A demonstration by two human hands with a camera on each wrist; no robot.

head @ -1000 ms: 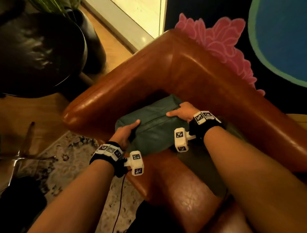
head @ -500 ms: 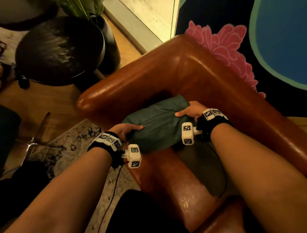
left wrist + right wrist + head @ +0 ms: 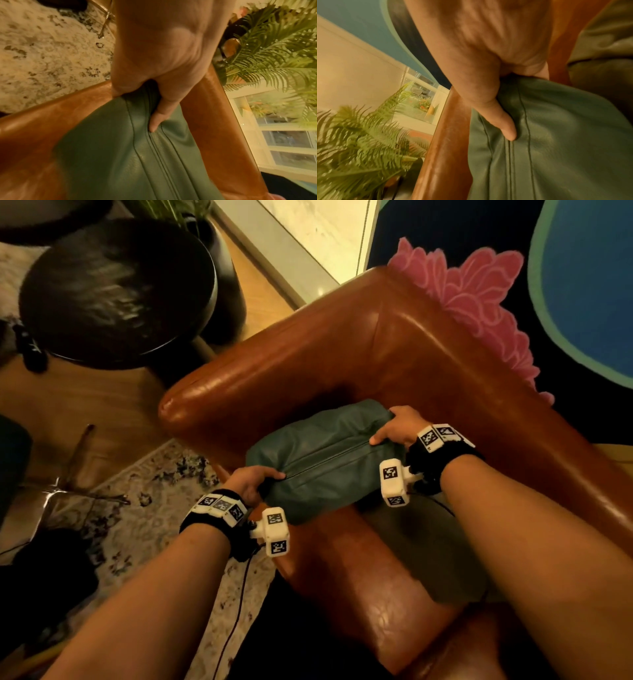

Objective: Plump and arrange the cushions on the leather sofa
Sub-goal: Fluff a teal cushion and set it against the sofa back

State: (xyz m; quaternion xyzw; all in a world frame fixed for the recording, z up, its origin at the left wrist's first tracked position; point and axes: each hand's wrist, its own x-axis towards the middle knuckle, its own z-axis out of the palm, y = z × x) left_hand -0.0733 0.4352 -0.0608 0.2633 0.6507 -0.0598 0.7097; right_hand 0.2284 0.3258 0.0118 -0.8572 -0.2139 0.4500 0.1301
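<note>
The green cushion (image 3: 322, 460) lies in the back corner of the leather sofa (image 3: 394, 344), against its armrest. The left hand (image 3: 251, 479) and right hand (image 3: 397, 428) each clamp one end, thumbs along the seam. The leather looks slick; a hard squeeze could probably slip it off the seat edge toward the rug (image 3: 113, 508), near the plant (image 3: 274, 47).

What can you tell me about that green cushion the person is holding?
The green cushion looks like soft, creased leather, oblong, with a stitched seam running along its top. It lies in the corner of the brown leather sofa. The left hand grips one end and the right hand the other, thumbs on the seam.
</note>
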